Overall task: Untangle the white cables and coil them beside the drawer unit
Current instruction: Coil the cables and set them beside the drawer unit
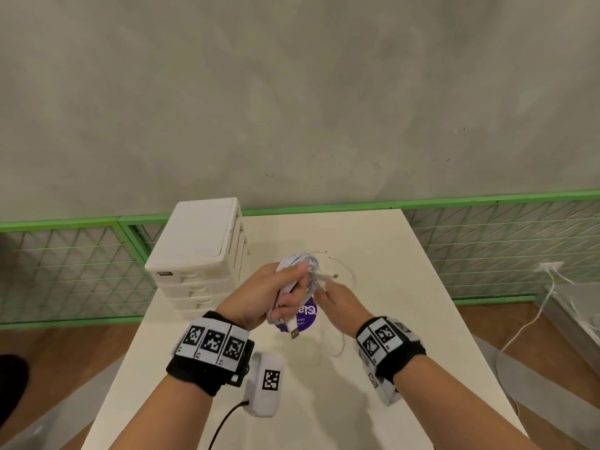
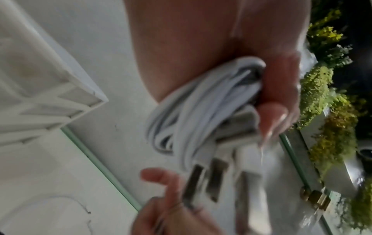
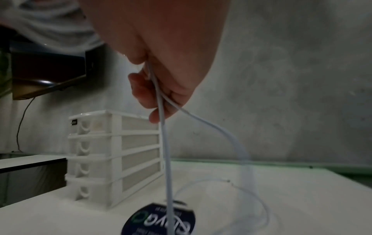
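Over on the left stands the white drawer unit [image 1: 198, 254], four drawers stacked, sitting on the pale table [image 1: 406, 319] near its far left corner. Just to its right and above the tabletop, the left hand [image 1: 259, 293] is wrapped tight around a bundle of white cables [image 1: 300, 267], fingers curled through the loops, thumb laid across the top. The left wrist view gives it close up, though blurred: the bundle [image 2: 193, 114] is packed into the palm with the fingertips [image 2: 269, 117] folded over it, and several plug ends hang out below the hand. One USB plug [image 1: 294, 332] dangles under the fist in the head view. Beneath the hands, a round dark purple sticker [image 1: 306, 316] with white lettering lies flat on the table, partly covered. Moving right, the right hand [image 1: 341, 303] is just beside the left, fingers reaching towards the bundle. The right wrist view shows its fingers [image 3: 145, 92] curled lightly around thin white strands [image 3: 165, 143] that run down from the hand to the tabletop, one dropping straight over the sticker [image 3: 159, 221], another bowing out to the right. More loose cable [image 1: 337, 345] lies in slack curves on the table under and beyond the right hand, well clear of the drawer unit [image 3: 114, 159]. Behind the table runs a green-framed wire fence [image 1: 487, 248], with a grey wall above it.
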The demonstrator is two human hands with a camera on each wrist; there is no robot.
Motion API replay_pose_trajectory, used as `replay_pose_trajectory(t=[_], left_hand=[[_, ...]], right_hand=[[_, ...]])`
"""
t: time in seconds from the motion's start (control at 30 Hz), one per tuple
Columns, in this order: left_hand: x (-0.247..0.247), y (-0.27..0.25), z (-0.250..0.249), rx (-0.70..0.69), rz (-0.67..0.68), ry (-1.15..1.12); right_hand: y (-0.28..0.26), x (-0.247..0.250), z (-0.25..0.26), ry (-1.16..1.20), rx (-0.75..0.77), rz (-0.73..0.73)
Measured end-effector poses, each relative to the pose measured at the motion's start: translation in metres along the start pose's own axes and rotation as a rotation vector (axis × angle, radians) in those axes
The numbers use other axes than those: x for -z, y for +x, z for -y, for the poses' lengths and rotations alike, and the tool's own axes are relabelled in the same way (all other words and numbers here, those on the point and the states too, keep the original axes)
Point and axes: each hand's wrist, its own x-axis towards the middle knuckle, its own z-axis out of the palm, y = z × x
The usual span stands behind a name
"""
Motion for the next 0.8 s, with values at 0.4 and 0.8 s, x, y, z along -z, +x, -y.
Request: replay_pose_trajectory(t=[0.4,0.8], left_hand=[[0.002,0.027,0.000,-0.449,-0.757,0.179],[0.000,0.014,0.043,0.245,-0.087,0.414]], right_hand=[[-0.043,-0.036,-0.003,0.078,-0.090,0.253],[-0.006,0.021,0.026,0.390,-0.011,-0.218]])
